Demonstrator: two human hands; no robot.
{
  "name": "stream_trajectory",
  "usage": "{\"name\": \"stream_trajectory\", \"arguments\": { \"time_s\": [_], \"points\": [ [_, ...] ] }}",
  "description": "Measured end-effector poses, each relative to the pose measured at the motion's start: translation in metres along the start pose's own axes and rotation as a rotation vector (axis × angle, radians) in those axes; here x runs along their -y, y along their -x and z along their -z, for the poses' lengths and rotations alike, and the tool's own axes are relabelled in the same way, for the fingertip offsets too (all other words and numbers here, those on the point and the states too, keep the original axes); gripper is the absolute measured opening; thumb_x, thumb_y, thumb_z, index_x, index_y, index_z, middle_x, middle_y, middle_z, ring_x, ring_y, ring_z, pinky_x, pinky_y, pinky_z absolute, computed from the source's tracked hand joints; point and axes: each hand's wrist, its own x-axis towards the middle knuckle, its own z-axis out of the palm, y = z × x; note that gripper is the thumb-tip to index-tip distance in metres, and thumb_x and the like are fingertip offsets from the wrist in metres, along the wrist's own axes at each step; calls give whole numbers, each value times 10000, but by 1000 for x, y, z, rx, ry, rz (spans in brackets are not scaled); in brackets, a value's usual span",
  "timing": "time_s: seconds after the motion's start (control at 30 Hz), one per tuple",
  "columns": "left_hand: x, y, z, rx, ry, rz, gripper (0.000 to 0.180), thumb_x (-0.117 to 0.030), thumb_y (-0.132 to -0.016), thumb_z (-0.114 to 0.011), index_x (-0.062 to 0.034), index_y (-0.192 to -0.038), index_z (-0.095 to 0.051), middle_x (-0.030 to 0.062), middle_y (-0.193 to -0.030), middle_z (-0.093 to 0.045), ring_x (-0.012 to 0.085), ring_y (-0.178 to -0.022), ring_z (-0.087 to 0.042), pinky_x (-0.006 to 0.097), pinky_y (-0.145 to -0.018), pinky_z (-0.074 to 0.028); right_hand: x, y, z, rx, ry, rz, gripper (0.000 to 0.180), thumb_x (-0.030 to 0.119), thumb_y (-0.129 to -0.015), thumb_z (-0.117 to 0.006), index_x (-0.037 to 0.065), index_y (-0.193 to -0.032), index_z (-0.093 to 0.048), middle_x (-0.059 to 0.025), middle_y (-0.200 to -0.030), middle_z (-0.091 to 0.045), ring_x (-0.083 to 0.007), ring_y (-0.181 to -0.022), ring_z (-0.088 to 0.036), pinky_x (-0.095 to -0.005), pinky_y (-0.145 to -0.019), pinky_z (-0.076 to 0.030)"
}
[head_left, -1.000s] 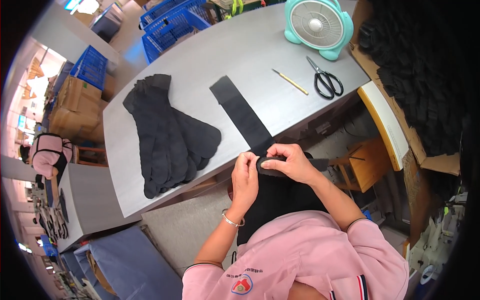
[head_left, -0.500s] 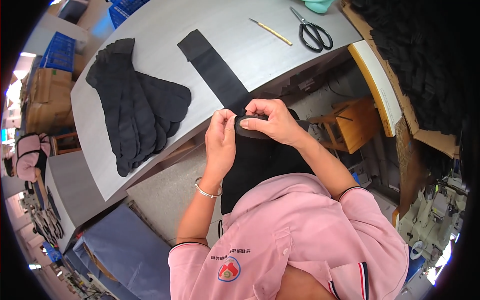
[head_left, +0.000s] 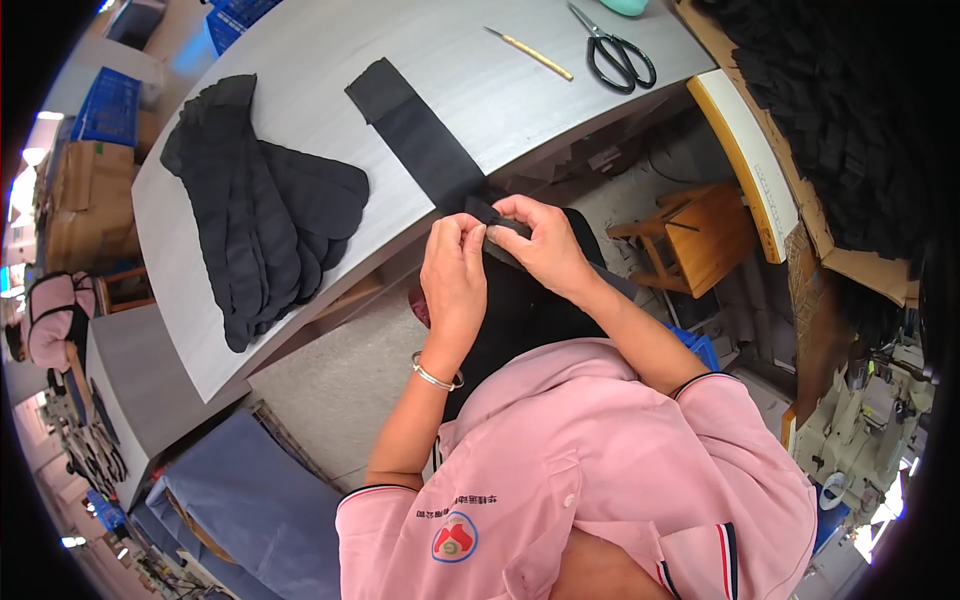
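A long black sock (head_left: 425, 140) lies over the table's near edge, its cuff end flat on the top and its other end between my hands. My left hand (head_left: 452, 275) pinches the sock's end with thumb and fingertips. Close beside it, my right hand (head_left: 548, 245) grips the same end, thumb and index finger pressed on the fabric. The fingertips of both hands nearly meet, and the fabric between them is bunched. To the left, a fanned pile of several black socks (head_left: 240, 210) rests on the grey table (head_left: 300, 60).
A pointed tool with a pale handle (head_left: 535, 55) and black-handled scissors (head_left: 615, 60) lie at the table's far side. A cardboard box of black pieces (head_left: 800, 130) stands at right, near a wooden stool (head_left: 700, 240). Blue cloth (head_left: 255, 490) covers something at lower left.
Both hands have shifted slightly, the left one to the right and more upright. The sock's end, earlier spread under my right thumb, is now bunched between the fingertips. The view has moved a little.
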Motion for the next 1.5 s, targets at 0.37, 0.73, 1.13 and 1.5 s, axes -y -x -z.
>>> {"name": "stream_trajectory", "arguments": {
  "time_s": [0.37, 0.73, 1.13, 1.5],
  "points": [
    [6, -16, 12, 233, 735, 414, 104, -33, -875, -734, -26, -952, -665, -19, -824, -653, 47, -685, -574, 192, -614, -456, 2, 8, 13, 39, 35, 4, 187, 74, -826, -712, -3, -974, -626, -104, -831, -687, -174, -776, -672, -302, -716, -514],
    [10, 5, -23, 24, 324, 102, 87, -40, -909, -685, 5, -964, -634, 22, -831, -620, 92, -698, -572, 238, -651, -495, -18, 7, 11, -64, 137, -71, 216, 72, -827, -686, 21, -1036, -705, -133, -892, -719, -172, -744, -691, -286, -698, -517],
    [9, -3, -23, 56, 274, 191, 109, -105, -937, -635, -1, -909, -618, 91, -799, -637, 202, -691, -612, 325, -615, -484, -12, 1, 10, -128, 296, 41, 142, 63, -797, -678, -8, -915, -644, -153, -829, -682, -274, -754, -673, -357, -699, -518],
    [18, 12, -49, -42, 866, 450, 144, -170, -935, -691, -49, -928, -614, 38, -816, -640, 144, -674, -627, 277, -620, -501, -22, -13, 16, -129, -44, -98, 135, -17, -806, -675, -12, -940, -685, 14, -778, -650, -52, -701, -556, -220, -646, -462]
  ]
}}
